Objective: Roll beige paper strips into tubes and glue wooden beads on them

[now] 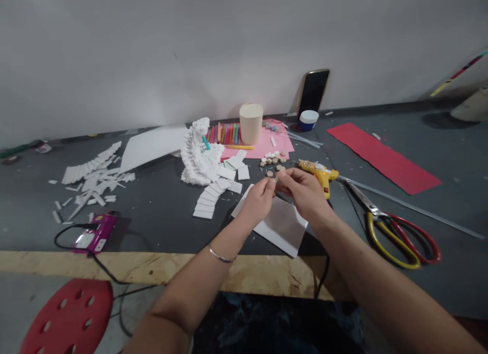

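My left hand [260, 200] and my right hand [305, 190] meet over the dark table, fingers pinched close together. Whatever small piece is between the fingertips is too small to make out. Beneath them lies a folded white sheet [280, 224]. Just beyond the fingertips are several small round beige and white pieces [272, 158]. A yellow glue gun [324, 176] with a small orange light rests right beside my right hand. Left of my left hand, flat white rectangles [209, 197] lie in a curved, overlapping row, near a white ruffled craft piece [198, 156].
Large scissors [381, 217] and a red paper strip [383, 156] lie at right. A cream cup [251, 124], crayons [224, 133], a blue jar [308, 120] and a leaning phone [313, 94] stand behind. White scraps [95, 181] and a purple corded box [97, 233] are at left.
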Demonstrator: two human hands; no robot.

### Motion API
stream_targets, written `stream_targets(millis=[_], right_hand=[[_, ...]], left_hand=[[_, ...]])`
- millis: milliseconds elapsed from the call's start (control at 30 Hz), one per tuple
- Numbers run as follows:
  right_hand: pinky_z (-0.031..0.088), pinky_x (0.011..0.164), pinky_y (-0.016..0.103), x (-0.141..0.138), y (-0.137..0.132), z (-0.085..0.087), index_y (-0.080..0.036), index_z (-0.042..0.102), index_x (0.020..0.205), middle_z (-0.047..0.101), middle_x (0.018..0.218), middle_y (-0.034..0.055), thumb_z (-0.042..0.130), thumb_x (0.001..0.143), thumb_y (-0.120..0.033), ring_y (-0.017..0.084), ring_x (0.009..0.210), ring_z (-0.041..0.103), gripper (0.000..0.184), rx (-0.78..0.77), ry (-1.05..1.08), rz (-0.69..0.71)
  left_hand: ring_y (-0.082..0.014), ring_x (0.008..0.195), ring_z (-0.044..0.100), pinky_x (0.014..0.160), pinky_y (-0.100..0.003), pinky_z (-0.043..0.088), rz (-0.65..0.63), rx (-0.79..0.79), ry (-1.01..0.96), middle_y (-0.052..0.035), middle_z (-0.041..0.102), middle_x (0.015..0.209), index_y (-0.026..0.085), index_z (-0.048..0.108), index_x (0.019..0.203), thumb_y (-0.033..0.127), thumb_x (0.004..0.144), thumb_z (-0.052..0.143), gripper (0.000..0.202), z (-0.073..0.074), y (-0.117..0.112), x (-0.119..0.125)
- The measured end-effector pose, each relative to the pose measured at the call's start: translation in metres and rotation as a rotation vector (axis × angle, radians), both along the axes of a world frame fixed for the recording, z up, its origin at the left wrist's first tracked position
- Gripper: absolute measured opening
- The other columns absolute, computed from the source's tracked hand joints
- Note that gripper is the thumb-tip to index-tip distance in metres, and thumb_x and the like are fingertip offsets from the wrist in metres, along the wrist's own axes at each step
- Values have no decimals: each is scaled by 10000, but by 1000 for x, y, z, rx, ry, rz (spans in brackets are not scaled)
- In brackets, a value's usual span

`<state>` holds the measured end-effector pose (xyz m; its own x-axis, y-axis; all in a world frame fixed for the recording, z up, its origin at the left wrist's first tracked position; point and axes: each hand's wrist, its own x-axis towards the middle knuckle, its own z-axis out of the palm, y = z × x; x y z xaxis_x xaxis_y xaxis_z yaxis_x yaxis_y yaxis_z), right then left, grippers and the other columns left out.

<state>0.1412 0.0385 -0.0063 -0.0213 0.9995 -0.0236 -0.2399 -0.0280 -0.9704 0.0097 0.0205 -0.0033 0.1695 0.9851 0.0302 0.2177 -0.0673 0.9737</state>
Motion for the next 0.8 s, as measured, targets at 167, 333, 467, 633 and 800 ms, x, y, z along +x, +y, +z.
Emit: stream_targets(millis=[167,333,467,633,800], right_hand=[[297,432,215,4,3,-8,-187,593,690,439,535,-60,736,728,-493,69,461,363,340,24,-55,-122],[306,425,207,0,-2,-2,-196,596,718,475,578,-53,723,726,-529,68,472,388,356,-14,-12,-36],[316,428,209,-3,-6,-1,-180,632,710,521,613,-35,706,735,-540,66,482,414,368,-46,-136,111],[326,445,220,-2,-3,-7,-179,618,659,508,544,-38,716,733,-523,74,472,408,366,-1,-160,29],[341,445,225,0,-1,-8,-189,618,679,462,491,-58,721,720,-548,75,438,386,376,5,-164,-38]], left_hand=[[-116,602,417,588,-245,332,-78,-28,51,25,434,641,197,445,702,484,950,342,393,2,-4,-1],[-95,571,372,536,-224,299,-48,-78,-32,34,410,645,192,429,708,492,936,387,379,-2,-3,-2],[-78,536,327,492,-208,256,9,-165,-174,41,385,643,185,453,735,496,915,431,361,-3,-3,-1],[-59,481,230,449,-202,166,-50,-348,-355,67,292,609,181,448,745,513,887,488,363,9,-10,-5],[-49,433,285,428,-196,165,-91,-500,-377,58,358,607,184,455,771,544,894,448,381,11,-19,-14]])
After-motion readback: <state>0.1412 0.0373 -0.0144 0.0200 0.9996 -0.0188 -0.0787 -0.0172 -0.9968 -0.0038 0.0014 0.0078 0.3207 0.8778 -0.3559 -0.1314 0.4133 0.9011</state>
